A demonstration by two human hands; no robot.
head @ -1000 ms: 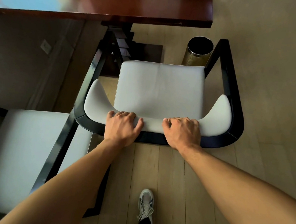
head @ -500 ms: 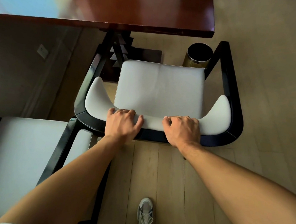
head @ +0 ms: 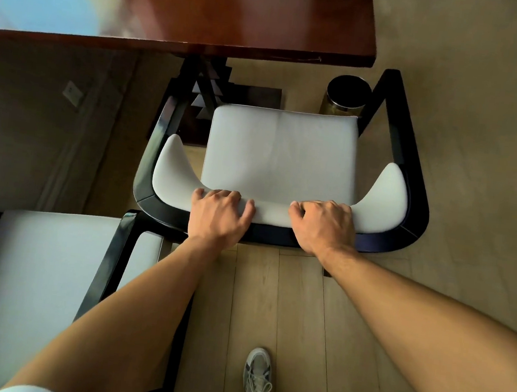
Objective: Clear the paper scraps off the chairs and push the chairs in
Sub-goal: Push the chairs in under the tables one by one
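A black-framed chair with a white seat cushion [head: 282, 153] stands in front of me, facing a red-brown wooden table [head: 232, 11]. My left hand [head: 220, 215] and my right hand [head: 325, 227] both grip the top of its curved white backrest, side by side. The seat is bare, with no paper scraps on it. A second chair with a white seat [head: 29, 270] stands at the lower left, partly hidden by my left forearm; no scraps show on it.
A dark round bin [head: 347, 98] stands on the floor beyond the chair's right front corner, below the table edge. The dark table base [head: 210, 95] lies ahead of the chair's left side. My shoe [head: 258, 378] rests on the wooden floor behind.
The chair has slid forward toward the table with both hands on its backrest. The table edge and the bin now sit closer to the seat.
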